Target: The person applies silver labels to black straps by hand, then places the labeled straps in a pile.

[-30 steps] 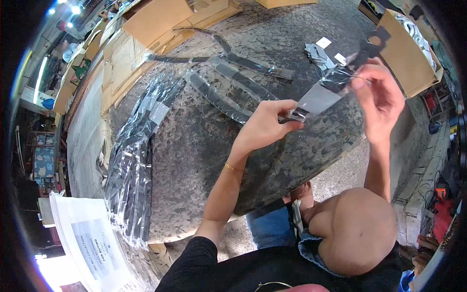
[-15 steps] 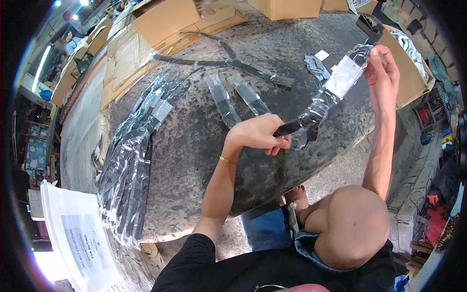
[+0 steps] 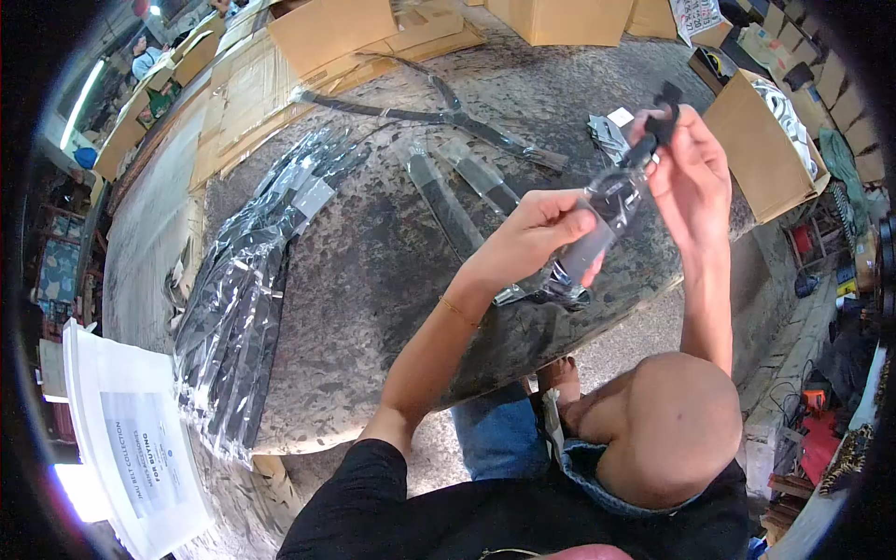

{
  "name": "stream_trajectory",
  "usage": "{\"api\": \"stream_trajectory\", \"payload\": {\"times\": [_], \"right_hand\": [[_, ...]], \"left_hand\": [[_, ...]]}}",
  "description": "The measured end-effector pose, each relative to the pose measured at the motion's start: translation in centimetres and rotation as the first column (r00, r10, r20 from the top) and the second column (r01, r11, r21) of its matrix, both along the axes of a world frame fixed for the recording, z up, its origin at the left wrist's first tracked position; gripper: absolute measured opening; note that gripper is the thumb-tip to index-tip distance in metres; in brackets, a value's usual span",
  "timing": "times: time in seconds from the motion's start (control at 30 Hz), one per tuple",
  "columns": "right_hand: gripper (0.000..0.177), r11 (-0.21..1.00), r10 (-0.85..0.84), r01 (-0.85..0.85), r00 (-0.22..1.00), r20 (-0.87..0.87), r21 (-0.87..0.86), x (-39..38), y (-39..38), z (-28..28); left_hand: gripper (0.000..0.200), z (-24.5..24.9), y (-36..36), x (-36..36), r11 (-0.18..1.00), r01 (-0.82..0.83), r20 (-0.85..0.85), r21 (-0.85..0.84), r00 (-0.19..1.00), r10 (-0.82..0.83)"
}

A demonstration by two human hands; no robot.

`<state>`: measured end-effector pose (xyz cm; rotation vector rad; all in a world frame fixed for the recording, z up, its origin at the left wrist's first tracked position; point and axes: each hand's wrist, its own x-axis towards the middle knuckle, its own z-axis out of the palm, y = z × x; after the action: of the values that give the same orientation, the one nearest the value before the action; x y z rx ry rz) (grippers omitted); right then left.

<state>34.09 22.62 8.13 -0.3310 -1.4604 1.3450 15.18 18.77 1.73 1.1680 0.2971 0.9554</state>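
Head view: wrapped bundle [image 3: 238,313] left, cardboard box [image 3: 754,140] right of held belt [image 3: 611,198].

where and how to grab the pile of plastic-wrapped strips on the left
Probably around the middle of the pile, reaching across it from the right: the pile is long, running away from you, with bare table along that side.

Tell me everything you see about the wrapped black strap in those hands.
The black strap is partly inside clear, shiny, crumpled plastic with a flat grey panel. It slants over the table, its blurred upper end seemingly bare, held in the right hand. The left hand grips lower down, thumb against the panel. The strap's material is unclear.
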Motion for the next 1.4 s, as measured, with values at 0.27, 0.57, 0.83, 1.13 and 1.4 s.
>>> {"api": "stream_trajectory", "payload": {"times": [0.27,0.57,0.83,1.13,1.4], "right_hand": [[0.023,0.935,-0.079,-0.087,0.893,0.442,0.343,-1.9,-1.2,-0.6],[0.007,0.888,-0.161,-0.163,0.765,0.624,0.43,-1.6,-1.2,0.0],[0.007,0.88,-0.402,0.235,0.831,0.384,0.414,-2.6,-2.7,-2.0],[0.015,0.983,0.12,-0.164,0.919,0.376,0.088,-1.2,-1.3,-1.5],[0.014,0.952,-0.158,0.045,0.919,0.361,0.304,-1.3,-1.6,-1.4]], "left_hand": [[0.016,-2.1,-0.5,1.0,0.928,0.068,0.113,-0.367,0.993,-0.028],[0.017,-2.1,0.2,-0.2,0.939,0.079,0.068,-0.336,0.996,-0.059],[0.033,-0.9,0.5,-0.6,0.957,0.221,0.156,-0.19,0.969,-0.193],[0.036,-1.4,0.6,-0.7,0.953,0.217,0.117,-0.211,0.974,-0.196],[0.039,-1.9,0.5,-0.6,0.88,0.303,0.155,-0.367,0.952,-0.263]]}}
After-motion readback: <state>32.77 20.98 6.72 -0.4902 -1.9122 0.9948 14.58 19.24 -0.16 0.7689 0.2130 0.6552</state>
